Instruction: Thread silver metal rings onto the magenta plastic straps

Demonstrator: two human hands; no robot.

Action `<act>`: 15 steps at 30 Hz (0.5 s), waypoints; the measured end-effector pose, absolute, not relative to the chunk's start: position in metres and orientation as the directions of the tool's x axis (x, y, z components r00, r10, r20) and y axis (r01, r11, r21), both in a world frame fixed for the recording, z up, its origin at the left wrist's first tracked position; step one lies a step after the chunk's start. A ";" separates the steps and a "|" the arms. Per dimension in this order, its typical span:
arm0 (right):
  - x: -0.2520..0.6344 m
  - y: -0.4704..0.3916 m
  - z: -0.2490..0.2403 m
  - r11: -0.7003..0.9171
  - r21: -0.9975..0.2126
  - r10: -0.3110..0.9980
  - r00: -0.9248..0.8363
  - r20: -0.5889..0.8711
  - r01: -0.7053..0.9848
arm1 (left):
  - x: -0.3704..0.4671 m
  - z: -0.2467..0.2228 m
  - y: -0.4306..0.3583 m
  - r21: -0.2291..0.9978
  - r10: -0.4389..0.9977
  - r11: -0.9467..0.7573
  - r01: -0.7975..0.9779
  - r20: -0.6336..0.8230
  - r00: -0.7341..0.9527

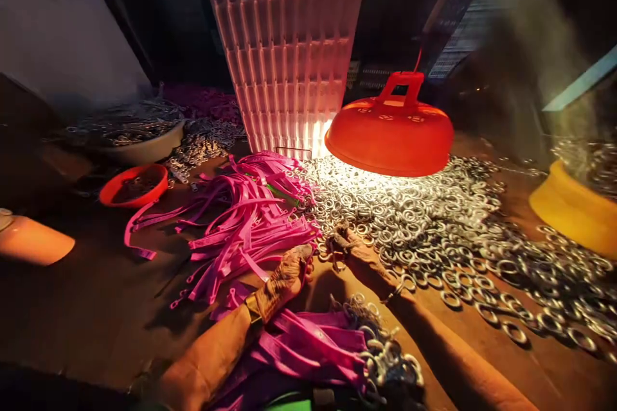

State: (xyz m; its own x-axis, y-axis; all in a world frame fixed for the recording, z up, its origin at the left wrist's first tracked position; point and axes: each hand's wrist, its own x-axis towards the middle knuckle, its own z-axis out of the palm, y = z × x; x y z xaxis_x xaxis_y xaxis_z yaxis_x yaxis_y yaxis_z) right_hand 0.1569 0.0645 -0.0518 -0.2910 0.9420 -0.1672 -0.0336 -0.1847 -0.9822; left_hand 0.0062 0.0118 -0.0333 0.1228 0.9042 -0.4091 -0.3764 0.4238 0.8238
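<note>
Head cam, L hand (pixel 284 279) fingers curled on pink straps (pixel 245 225), R hand (pixel 349 247) pinching ring (pixel 332 257), bare tabletop (pixel 96 295) left.

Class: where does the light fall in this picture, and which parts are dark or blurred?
Head view: the orange lamp lights the metal rings brightly beneath it; the pink straps get softer light; the upper background is dark; the right edge is blurred; the edges look bent.

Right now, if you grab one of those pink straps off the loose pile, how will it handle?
Probably floppy: the pink straps curl and drape over one another. Likely light, being thin and flat. They lie tangled, so pulling one may drag its neighbours. The left hand rests at the pile's edge.
</note>
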 end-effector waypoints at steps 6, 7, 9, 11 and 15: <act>0.154 0.047 -0.044 -0.141 -0.989 0.907 -0.393 -0.150 0.052 | 0.006 -0.035 0.009 0.809 0.916 0.387 -0.442 -0.392 0.085; 0.153 0.046 -0.044 -0.107 -0.991 0.916 -0.378 -0.130 0.083 | 0.006 -0.036 0.009 0.813 0.920 0.379 -0.442 -0.380 0.090; 0.152 0.043 -0.045 0.001 -0.989 0.936 -0.349 -0.051 0.148 | 0.008 -0.038 0.008 0.820 0.928 0.368 -0.439 -0.356 0.112; 0.151 0.041 -0.045 0.114 -0.973 0.939 -0.342 0.040 0.199 | 0.009 -0.038 0.007 0.824 0.930 0.366 -0.433 -0.340 0.139; 0.152 0.036 -0.042 0.265 -0.928 0.911 -0.384 0.152 0.263 | 0.008 -0.033 0.002 0.846 0.933 0.358 -0.395 -0.305 0.192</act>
